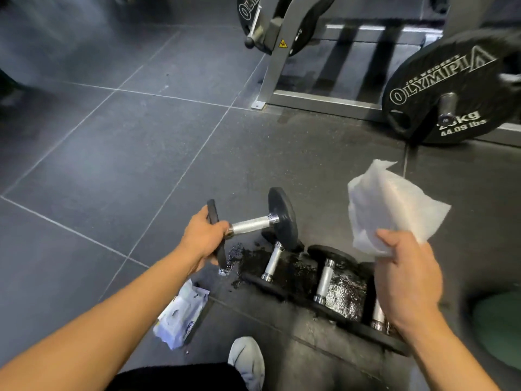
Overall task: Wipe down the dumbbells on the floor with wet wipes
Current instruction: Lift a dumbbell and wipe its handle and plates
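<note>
Head view: the dumbbell (253,224) was clenched by one plate in the fingers (200,216) of the left hand (204,235), a wipe (392,204) pinched in the right hand (406,280); unbalanced, it could have slipped.

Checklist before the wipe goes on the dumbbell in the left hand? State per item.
1. Dumbbell secured: left hand grips its near end plate. Ok.
2. Wipe ready: right hand pinches the wet wipe, which is opened out. Ok.
3. Handle reachable: bare metal, nothing covers it. Ok.
4. Wipe on the dumbbell: they are apart, no contact yet. Not ok.
5. Wipe damp enough: cannot tell.
6. Spare wipes close by: pack of wipes lies on the floor beside the left forearm. Ok.
</note>
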`<state>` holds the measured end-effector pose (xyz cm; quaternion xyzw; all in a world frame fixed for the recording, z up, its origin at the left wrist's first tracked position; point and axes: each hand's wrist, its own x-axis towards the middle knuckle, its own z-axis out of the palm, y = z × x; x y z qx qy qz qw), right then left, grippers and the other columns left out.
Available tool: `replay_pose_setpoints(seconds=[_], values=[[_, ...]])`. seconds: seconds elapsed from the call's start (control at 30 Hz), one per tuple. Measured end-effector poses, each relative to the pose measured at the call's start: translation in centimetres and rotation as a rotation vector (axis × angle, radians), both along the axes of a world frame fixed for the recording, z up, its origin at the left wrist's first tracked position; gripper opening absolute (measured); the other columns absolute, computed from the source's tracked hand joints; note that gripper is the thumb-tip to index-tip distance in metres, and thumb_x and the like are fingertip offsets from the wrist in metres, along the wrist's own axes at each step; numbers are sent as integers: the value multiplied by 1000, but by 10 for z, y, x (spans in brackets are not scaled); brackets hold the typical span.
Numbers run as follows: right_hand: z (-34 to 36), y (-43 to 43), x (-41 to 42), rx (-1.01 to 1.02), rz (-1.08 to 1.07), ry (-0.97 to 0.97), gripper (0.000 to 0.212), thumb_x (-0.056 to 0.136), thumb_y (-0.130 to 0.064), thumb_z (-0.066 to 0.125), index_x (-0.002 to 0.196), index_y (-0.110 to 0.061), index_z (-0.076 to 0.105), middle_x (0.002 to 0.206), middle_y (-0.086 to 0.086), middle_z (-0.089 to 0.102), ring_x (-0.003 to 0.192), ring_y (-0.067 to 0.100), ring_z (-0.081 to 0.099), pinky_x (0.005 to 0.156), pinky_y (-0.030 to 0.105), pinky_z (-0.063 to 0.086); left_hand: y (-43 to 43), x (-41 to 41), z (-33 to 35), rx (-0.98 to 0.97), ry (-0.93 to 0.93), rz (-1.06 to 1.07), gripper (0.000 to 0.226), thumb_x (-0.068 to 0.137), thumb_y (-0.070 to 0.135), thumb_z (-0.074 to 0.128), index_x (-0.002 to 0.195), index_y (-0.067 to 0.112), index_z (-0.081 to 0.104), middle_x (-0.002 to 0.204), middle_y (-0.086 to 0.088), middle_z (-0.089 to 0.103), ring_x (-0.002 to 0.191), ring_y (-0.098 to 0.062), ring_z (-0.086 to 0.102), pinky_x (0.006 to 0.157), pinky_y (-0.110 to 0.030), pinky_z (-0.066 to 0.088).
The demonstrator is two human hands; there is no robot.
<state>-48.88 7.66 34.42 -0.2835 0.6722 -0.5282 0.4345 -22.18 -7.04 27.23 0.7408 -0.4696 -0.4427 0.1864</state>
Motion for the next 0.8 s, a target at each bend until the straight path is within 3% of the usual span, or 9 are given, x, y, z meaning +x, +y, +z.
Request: replay_pose_setpoints(seconds=[0.07, 0.1, 0.13, 0.2, 0.3, 0.37, 0.5, 0.67, 0.8], values=[[7, 4, 9, -234, 227, 424, 32, 94, -9, 53, 81, -36, 63, 63, -43, 57, 66, -15, 55, 63, 15, 36, 31, -21, 23, 12, 84, -22, 23, 85, 9, 66, 96, 29, 62, 89, -23, 68, 64, -39, 68, 43, -47, 58], [11, 4, 18, -336, 323, 593, 35, 92, -11, 49, 102, -38, 70, 95, -41, 66, 92, -8, 62, 79, 19, 40, 47, -31, 30, 6, 139, -21, 26, 85, 5, 65, 95, 29, 66, 82, -19, 68, 59, -34, 65, 41, -40, 55], [7, 4, 26, -381, 466, 778, 51, 92, -11, 45, 134, -34, 62, 139, -25, 59, 130, 13, 55, 103, 26, 39, 62, -40, 35, -5, 196, -6, 30, 83, 1, 65, 95, 29, 70, 76, -15, 68, 54, -29, 62, 41, -36, 53], [-28, 8, 33, -324, 728, 1119, 69, 93, -21, 35, 161, -20, 25, 170, 3, 20, 157, 31, 11, 124, 49, 20, 86, -54, 45, -52, 259, 1, 33, 83, 0, 67, 97, 29, 76, 72, -10, 73, 52, -22, 62, 46, -35, 52], [-57, 28, 44, -23, 1037, 1306, 80, 91, -43, 23, 163, -14, 5, 171, 14, 4, 156, 39, -7, 123, 60, 12, 104, -69, 53, -40, 341, -13, 30, 84, 1, 67, 101, 24, 78, 83, -16, 77, 63, -24, 65, 54, -41, 50], [-64, 40, 38, -4, 1104, 1396, 93, 86, -47, 38, 162, -8, 3, 170, 19, 1, 156, 40, -10, 123, 60, 8, 109, -77, 55, -26, 388, -34, 30, 85, -2, 64, 102, 19, 77, 89, -25, 75, 67, -25, 64, 58, -40, 50], [-53, 37, 15, -5, 1051, 1188, 94, 81, -47, 35, 163, -14, 1, 171, 3, -10, 156, 21, -19, 126, 41, -9, 112, -89, 51, -65, 386, -105, 22, 80, 1, 62, 96, 12, 71, 79, -31, 63, 63, -23, 52, 55, -36, 45], [-71, 29, 13, -24, 828, 1402, 82, 81, -33, 70, 151, -2, 42, 152, 15, 49, 145, 36, 42, 121, 52, 30, 108, -97, 44, -75, 326, -160, 29, 75, 16, 63, 99, 30, 71, 63, -11, 55, 59, -23, 48, 55, -44, 51], [-88, 18, 20, 35, 684, 1454, 61, 68, -20, 80, 124, -6, 60, 101, 8, 65, 95, 31, 64, 101, 49, 50, 118, -107, 39, -124, 228, -257, 53, 73, 35, 63, 123, 49, 64, 63, -4, 65, 58, -27, 57, 65, -57, 59]])
